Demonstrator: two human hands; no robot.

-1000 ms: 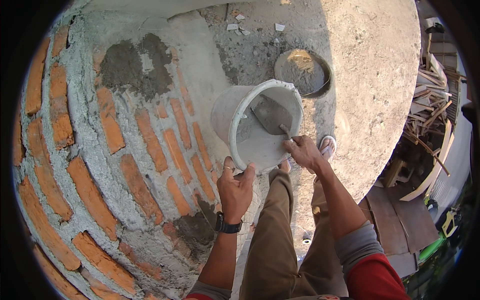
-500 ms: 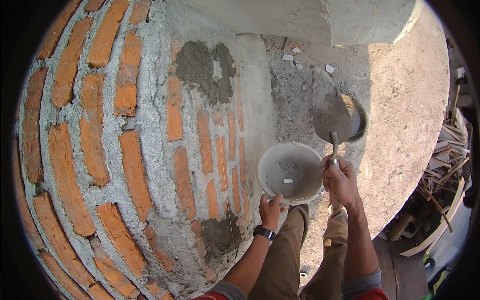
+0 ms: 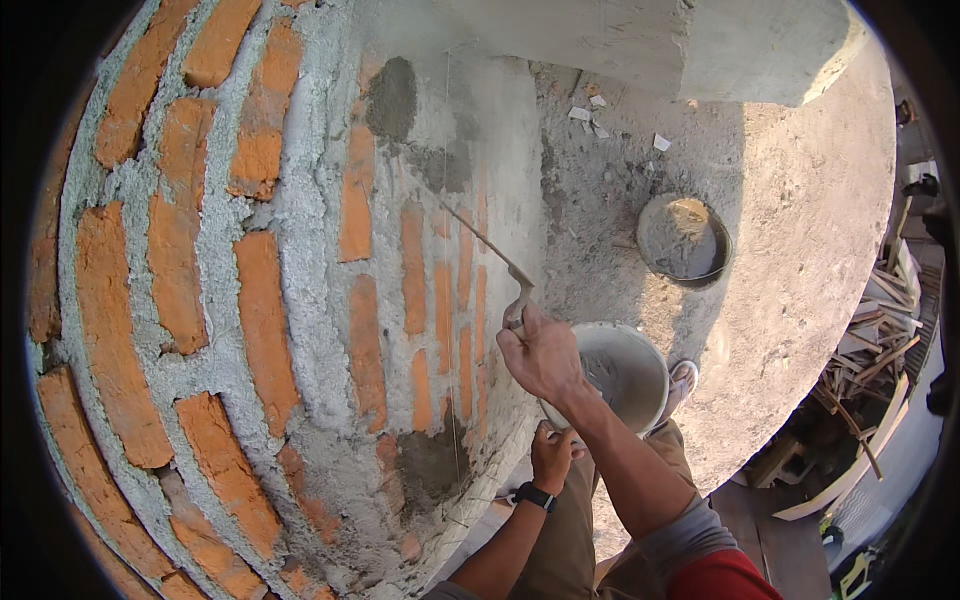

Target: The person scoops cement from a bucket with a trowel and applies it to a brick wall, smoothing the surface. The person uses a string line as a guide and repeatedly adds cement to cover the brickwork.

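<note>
The right hand (image 3: pixel 540 355) is closed tight around the handle of a thin grey metal trowel (image 3: pixel 490 248). The flat blade of the trowel sticks up and away from that hand and lies against the orange brick wall with grey mortar lines (image 3: pixel 270 290). Above the blade there is a dark wet patch of grey mortar (image 3: pixel 392 98) on the wall. Just below and behind the right hand sits the round grey plastic bucket (image 3: pixel 625 375), and it has wet grey mud inside. The left hand (image 3: pixel 552 455) is under the right hand, with its fingers curled over the near rim of the bucket, holding it up. A black watch (image 3: pixel 531 495) is on that wrist. Past the bucket, farther from both hands, a second small round pan of mortar (image 3: pixel 683 240) rests on the rough grey concrete slab (image 3: pixel 800 200). Off to the right side, down low, there is a pile of wood scraps (image 3: pixel 870 340). The trowel looks stiff and light, and the handle is the good place to hold it, since the blade edge is thin. I think the bucket is heavy with wet mud and could tip, so a firm grip on the rim, or a hand under it, would be safest. The mud is soft and sticky and may slide off the blade.
</note>
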